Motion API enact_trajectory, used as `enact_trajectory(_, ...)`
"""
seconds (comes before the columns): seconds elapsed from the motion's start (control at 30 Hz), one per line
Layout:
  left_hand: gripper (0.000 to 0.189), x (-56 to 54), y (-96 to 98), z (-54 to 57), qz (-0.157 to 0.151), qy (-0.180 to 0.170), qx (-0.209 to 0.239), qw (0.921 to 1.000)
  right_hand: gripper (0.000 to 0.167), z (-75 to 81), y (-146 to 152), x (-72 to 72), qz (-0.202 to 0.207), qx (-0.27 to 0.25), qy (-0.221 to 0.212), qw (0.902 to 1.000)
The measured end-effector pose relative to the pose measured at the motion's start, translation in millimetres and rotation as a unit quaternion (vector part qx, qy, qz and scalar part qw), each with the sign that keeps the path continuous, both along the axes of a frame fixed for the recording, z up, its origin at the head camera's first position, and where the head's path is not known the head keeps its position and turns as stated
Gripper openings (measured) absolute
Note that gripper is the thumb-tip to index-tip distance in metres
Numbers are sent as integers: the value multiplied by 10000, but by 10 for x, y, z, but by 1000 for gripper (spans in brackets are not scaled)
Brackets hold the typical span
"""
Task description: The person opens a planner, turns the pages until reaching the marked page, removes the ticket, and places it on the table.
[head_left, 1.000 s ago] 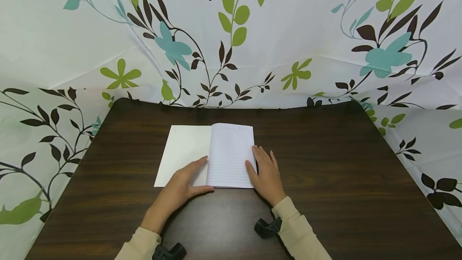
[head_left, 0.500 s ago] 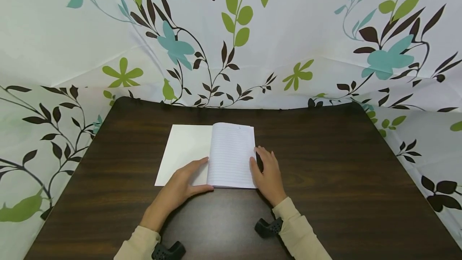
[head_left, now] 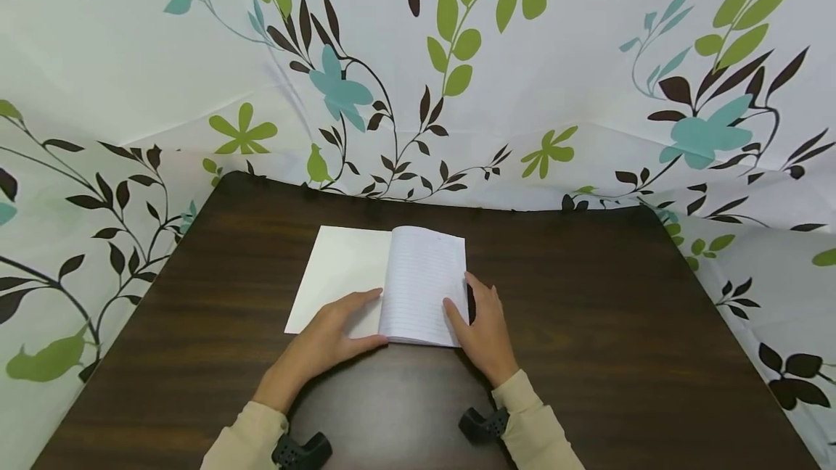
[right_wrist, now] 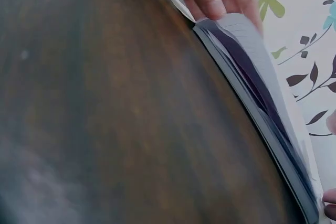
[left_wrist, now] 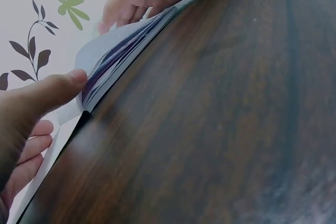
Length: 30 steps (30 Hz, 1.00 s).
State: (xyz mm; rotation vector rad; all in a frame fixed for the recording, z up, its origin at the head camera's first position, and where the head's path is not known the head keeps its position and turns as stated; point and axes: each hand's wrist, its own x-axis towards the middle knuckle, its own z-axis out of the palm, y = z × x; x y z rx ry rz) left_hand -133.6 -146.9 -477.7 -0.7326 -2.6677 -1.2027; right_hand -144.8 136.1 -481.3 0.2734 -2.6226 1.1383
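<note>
A notebook lies spread on the table. Its blank white inside cover is to the left, and the block of lined pages is to the right. At the fold, my left hand has its thumb by the bottom edge and its extended index finger along the page's inner side. In the left wrist view, that thumb touches the end of the page stack. My right hand rests at the notebook's right edge, thumb over the lined page and fingers along the side. Only a few right fingertips show in the right wrist view.
A dark wood-grain table extends around the notebook. Behind it hangs a white cloth printed with leaves and flowers. A black wrist device is on the left wrist, and another black device on the right.
The right thumb lifted off the lined page toward the right edge and now lies over the page again. The left hand stays in place by the fold. The head view has tilted slightly.
</note>
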Motion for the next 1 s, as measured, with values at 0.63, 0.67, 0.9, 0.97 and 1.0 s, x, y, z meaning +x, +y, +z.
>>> enact_trajectory(0.63, 75, 121, 147, 28, -46, 777, 2, 9970, 66, 185, -319, 32, -306, -1802, -824, 9797)
enact_trajectory(0.67, 74, 126, 144, 35, 55, 742, 45, 9972, 63, 207, -342, 35, -271, -2149, -858, 9725)
enact_trajectory(0.9, 45, 81, 21, 92, 1438, 1564, 1256, 9691, 65, 296, -546, 85, 1466, -3168, -710, 9344)
enact_trajectory(0.97, 42, 68, -9, 114, 1847, 1900, 1595, 9510, 62, 256, -607, 112, 2053, -2684, -533, 9397)
enact_trajectory(1.0, 41, 66, -23, 127, 2019, 2083, 1762, 9406, 59, 231, -639, 124, 2303, -2322, -330, 9444)
